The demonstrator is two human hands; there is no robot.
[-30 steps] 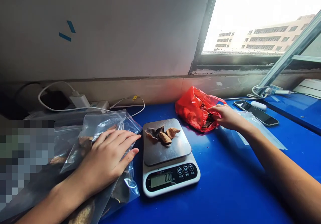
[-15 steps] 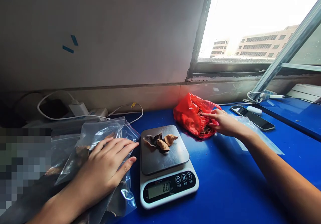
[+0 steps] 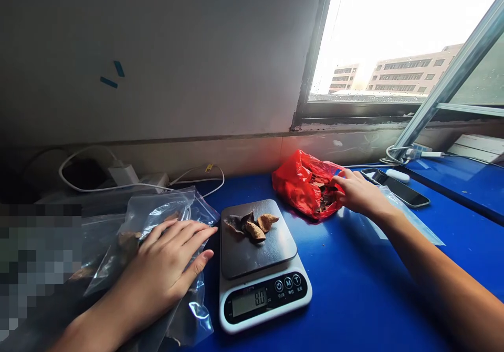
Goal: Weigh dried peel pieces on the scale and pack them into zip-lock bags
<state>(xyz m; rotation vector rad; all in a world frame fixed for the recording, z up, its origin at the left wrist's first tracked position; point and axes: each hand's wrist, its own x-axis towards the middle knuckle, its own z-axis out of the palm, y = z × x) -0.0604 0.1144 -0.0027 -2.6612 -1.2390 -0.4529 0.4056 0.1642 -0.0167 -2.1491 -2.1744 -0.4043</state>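
Observation:
My left hand (image 3: 171,260) lies flat with its fingers stretched out on clear zip bags (image 3: 157,205), which hold brown dried pieces. At the mouth of a red plastic bag (image 3: 291,184) is my right hand (image 3: 360,192), its fingers curled at the right rim; the fingertips are partly hidden. Dark brown dried bits (image 3: 325,197) show inside that bag. Between my hands stands a white kitchen scale (image 3: 263,255) reading 8.0. Several curled pieces of what looks like dried peel (image 3: 255,231) rest on its steel plate.
A black phone (image 3: 399,188) and a white oval case (image 3: 397,175) lie beyond my right forearm, near a flat clear bag (image 3: 421,220). White cables and a charger (image 3: 124,175) run along the wall at the back left. A metal frame bar (image 3: 437,97) slants before the window.
My right hand has drawn back a little to the right, its fingers now curled at the bag's rim, and more of the contents shows. My left hand stays put; the scale still reads 8.0.

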